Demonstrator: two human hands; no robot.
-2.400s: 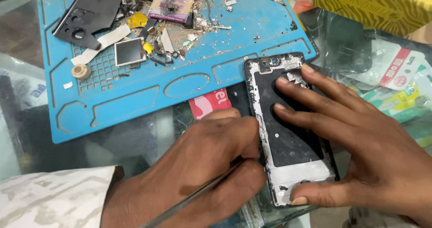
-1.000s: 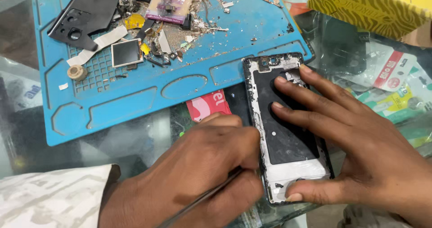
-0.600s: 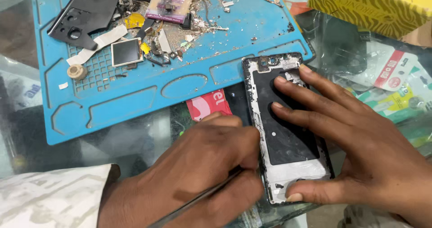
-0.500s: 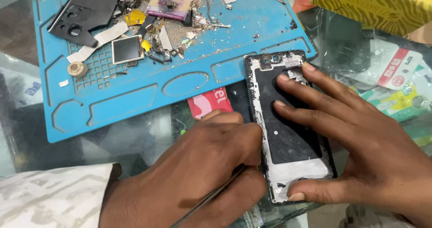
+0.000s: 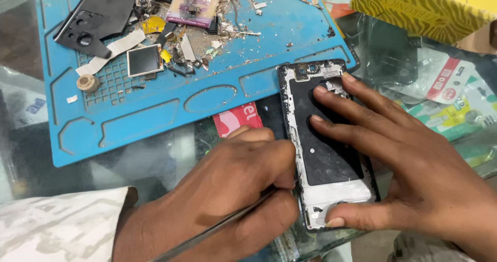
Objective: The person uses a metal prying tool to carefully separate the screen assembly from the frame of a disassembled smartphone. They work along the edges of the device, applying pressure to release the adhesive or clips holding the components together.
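The lower half of the blue silicone work mat [image 5: 155, 122] lies bare, and so does the glass desk [image 5: 155, 163] just below it, leaving open passage on the left. Loose black and metal phone parts [image 5: 171, 39] crowd the mat's top. On the right, a yellow patterned box [image 5: 429, 8] and clear plastic packets [image 5: 445, 91] block the way.
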